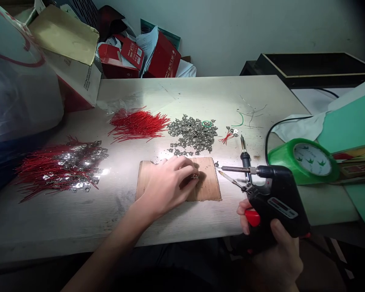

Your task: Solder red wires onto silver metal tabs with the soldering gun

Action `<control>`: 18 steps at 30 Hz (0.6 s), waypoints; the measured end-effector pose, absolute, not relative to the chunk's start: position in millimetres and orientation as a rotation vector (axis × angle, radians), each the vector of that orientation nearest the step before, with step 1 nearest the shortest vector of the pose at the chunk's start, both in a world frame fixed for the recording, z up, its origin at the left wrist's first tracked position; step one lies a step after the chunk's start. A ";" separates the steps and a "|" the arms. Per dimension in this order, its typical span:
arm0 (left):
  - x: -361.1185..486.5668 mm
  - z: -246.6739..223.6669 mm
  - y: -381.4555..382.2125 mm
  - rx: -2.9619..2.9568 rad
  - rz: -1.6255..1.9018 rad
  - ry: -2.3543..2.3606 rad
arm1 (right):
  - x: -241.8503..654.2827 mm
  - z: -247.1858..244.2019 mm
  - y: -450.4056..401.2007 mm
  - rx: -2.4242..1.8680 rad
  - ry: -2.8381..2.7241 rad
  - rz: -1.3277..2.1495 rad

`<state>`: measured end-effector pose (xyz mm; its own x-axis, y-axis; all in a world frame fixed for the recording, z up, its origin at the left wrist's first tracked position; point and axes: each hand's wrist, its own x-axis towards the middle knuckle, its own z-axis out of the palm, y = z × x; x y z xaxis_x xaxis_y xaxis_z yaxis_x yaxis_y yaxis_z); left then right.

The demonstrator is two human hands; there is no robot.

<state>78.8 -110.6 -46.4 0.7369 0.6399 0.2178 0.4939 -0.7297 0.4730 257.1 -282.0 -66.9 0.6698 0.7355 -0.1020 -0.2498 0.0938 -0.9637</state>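
Dozens of thin red wires with silver metal tabs (61, 168) lie in a tangled bundle at the left of the pale, scuffed tabletop (48, 223), and a looser sheaf of red wires (138, 125) fans out at upper centre. These look light and limp, best taken singly by the red sheath. Just right of the sheaf spreads a heap of small dark punched metal tabs (192, 134); they seem thin and stiff, likely to skitter if nudged, so a tab is best pinched by its edges. Below them, at centre, the left hand (167, 186) rests on a rough brown board (208, 186), its fingers curled down and drawn together, apparently pinching a tiny shiny metal piece (195, 176) near the middle of the board, though the hold is partly hidden. To the right, the right hand (276, 259) holds a black soldering gun (276, 198), its fingers closed around the grip beside a red trigger (252, 217). The gun's slim metal tip (234, 169) points left, toward the board's upper right corner. Farther right, a roll of green tape (304, 161) sits at middle right.
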 end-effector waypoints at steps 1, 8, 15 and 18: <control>79.0 -46.2 -110.7 2.560 0.514 0.876 | 257.1 -66.9 -282.2 -1.283 -0.462 0.785; 80.5 -44.2 -110.1 2.549 0.551 0.858 | 259.1 -69.9 -284.8 -1.276 -0.484 0.819; 73.6 -48.0 -110.2 2.517 0.546 0.892 | 267.4 -79.9 -292.1 -1.241 -0.576 0.814; 70.4 -49.6 -110.6 2.522 0.523 0.936 | 266.5 -78.5 -291.4 -1.270 -0.564 0.807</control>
